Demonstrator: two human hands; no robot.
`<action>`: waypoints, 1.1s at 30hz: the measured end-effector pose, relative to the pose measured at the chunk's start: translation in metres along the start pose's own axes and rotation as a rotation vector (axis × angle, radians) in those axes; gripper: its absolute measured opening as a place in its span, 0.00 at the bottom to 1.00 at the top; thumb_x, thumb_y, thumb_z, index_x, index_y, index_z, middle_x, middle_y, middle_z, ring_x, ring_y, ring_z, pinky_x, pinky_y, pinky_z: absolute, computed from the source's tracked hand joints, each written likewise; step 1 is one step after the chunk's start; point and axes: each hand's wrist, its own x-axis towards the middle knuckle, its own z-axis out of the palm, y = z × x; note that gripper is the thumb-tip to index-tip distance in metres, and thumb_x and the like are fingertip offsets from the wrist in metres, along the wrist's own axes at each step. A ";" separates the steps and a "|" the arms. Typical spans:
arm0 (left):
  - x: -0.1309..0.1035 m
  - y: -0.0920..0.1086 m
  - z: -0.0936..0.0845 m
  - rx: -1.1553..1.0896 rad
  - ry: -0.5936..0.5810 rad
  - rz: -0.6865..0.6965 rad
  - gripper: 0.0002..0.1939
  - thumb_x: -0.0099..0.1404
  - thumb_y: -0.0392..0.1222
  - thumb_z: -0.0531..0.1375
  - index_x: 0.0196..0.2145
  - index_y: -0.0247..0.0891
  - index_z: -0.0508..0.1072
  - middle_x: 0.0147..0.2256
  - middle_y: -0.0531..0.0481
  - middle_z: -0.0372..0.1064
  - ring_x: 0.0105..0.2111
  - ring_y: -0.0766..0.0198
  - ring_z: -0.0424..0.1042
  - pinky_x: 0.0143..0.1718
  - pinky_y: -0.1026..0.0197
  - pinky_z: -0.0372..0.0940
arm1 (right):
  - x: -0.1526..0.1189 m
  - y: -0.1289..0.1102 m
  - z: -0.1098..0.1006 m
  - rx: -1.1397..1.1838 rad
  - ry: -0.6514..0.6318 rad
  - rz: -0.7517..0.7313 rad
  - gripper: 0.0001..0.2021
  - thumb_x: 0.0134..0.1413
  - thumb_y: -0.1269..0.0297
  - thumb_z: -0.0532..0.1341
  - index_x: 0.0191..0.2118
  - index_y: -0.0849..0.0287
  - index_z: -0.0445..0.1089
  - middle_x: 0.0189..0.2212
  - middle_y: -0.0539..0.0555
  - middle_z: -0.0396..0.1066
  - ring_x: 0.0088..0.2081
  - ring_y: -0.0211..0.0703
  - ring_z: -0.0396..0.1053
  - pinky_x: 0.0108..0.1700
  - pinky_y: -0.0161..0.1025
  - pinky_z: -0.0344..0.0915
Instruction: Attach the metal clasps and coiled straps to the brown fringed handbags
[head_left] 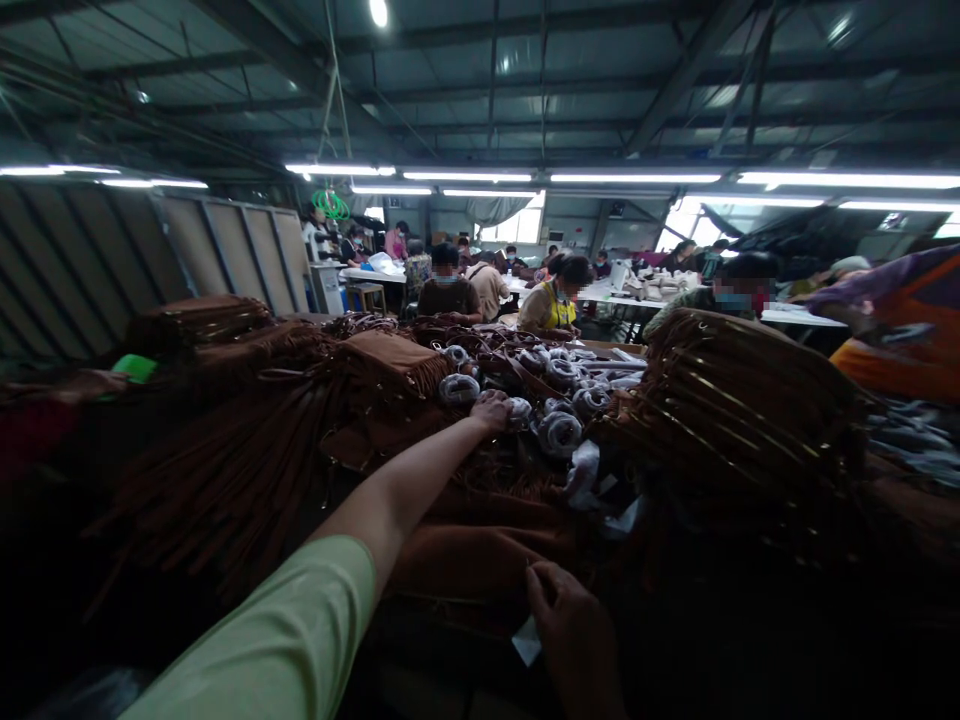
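My left arm stretches forward, and my left hand (491, 409) is at a pile of clear-plastic-wrapped rolls. Its fingers are curled at a small wrapped roll (519, 413); the fingertips are partly hidden. Another wrapped roll (459, 389) lies just left of that hand, and a bigger one (559, 433) to its right. Close to me, my right hand (574, 625) pinches the near edge of a brown suede-like bag (480, 545) between thumb and finger. A white slip (527, 641) shows beside that hand. The bag's underside is dark.
Stacked brown fringed bags (742, 430) rise on the right. More fringed pieces (225, 480) spread over the left, with a brown bag (390, 360) on top. At far left a person's hand (94, 385) is by a green object (135, 368). Several people sit at tables beyond.
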 end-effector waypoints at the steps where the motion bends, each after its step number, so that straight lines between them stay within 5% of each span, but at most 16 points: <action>1: -0.005 -0.002 -0.008 0.000 0.014 0.014 0.24 0.52 0.54 0.63 0.46 0.43 0.72 0.57 0.47 0.56 0.58 0.51 0.52 0.59 0.54 0.49 | 0.000 0.000 0.000 0.007 0.005 0.003 0.16 0.59 0.58 0.50 0.39 0.54 0.74 0.39 0.53 0.75 0.39 0.41 0.73 0.39 0.33 0.62; 6: -0.058 -0.001 -0.064 -0.085 0.149 0.121 0.26 0.54 0.62 0.59 0.39 0.38 0.76 0.51 0.45 0.62 0.52 0.52 0.58 0.55 0.57 0.54 | -0.001 -0.003 -0.003 -0.030 0.012 0.037 0.16 0.59 0.56 0.49 0.39 0.52 0.73 0.37 0.53 0.76 0.36 0.42 0.73 0.35 0.34 0.62; 9: -0.110 0.016 -0.079 -0.095 0.204 0.108 0.26 0.54 0.63 0.58 0.33 0.36 0.78 0.44 0.44 0.66 0.48 0.52 0.61 0.52 0.57 0.55 | -0.004 -0.006 -0.003 -0.057 0.019 0.020 0.17 0.60 0.55 0.49 0.40 0.53 0.73 0.38 0.54 0.76 0.36 0.43 0.73 0.35 0.34 0.62; 13: -0.173 0.047 -0.052 -0.100 0.158 -0.013 0.25 0.53 0.62 0.60 0.30 0.34 0.78 0.37 0.41 0.68 0.44 0.52 0.63 0.49 0.56 0.58 | -0.007 -0.011 -0.004 -0.094 0.029 0.012 0.18 0.60 0.55 0.48 0.41 0.54 0.73 0.39 0.56 0.75 0.37 0.44 0.73 0.35 0.35 0.61; 17: -0.208 0.053 -0.016 -0.257 0.039 0.049 0.23 0.61 0.58 0.55 0.31 0.35 0.78 0.42 0.40 0.68 0.44 0.53 0.64 0.48 0.55 0.59 | -0.006 -0.016 -0.004 -0.162 0.019 0.018 0.16 0.59 0.56 0.49 0.40 0.54 0.73 0.35 0.56 0.76 0.35 0.44 0.73 0.32 0.35 0.58; 20: -0.222 0.038 -0.017 -0.384 0.159 0.054 0.19 0.66 0.51 0.51 0.34 0.38 0.78 0.48 0.43 0.67 0.48 0.56 0.64 0.52 0.56 0.57 | -0.004 -0.019 -0.005 -0.159 0.018 0.002 0.16 0.59 0.56 0.50 0.40 0.54 0.73 0.33 0.56 0.76 0.34 0.44 0.73 0.32 0.35 0.57; 22: -0.230 0.027 -0.026 -0.390 0.189 0.105 0.14 0.63 0.49 0.56 0.35 0.40 0.78 0.50 0.45 0.66 0.52 0.56 0.61 0.54 0.56 0.55 | -0.003 -0.020 -0.004 -0.132 0.033 -0.005 0.16 0.59 0.56 0.50 0.40 0.55 0.73 0.34 0.57 0.76 0.35 0.44 0.73 0.32 0.34 0.57; 27: -0.245 0.016 -0.028 -0.325 0.016 0.311 0.20 0.46 0.43 0.69 0.40 0.45 0.77 0.55 0.48 0.61 0.57 0.51 0.55 0.58 0.52 0.51 | -0.002 -0.023 0.001 -0.056 0.041 -0.018 0.15 0.58 0.56 0.52 0.37 0.55 0.74 0.30 0.55 0.76 0.32 0.41 0.73 0.31 0.33 0.57; 33: -0.245 0.017 -0.012 -0.395 0.008 0.291 0.15 0.50 0.40 0.66 0.38 0.42 0.78 0.55 0.46 0.61 0.56 0.50 0.58 0.56 0.52 0.54 | -0.001 -0.020 0.004 -0.032 0.028 0.008 0.15 0.56 0.54 0.53 0.35 0.55 0.73 0.29 0.54 0.75 0.31 0.41 0.72 0.29 0.33 0.56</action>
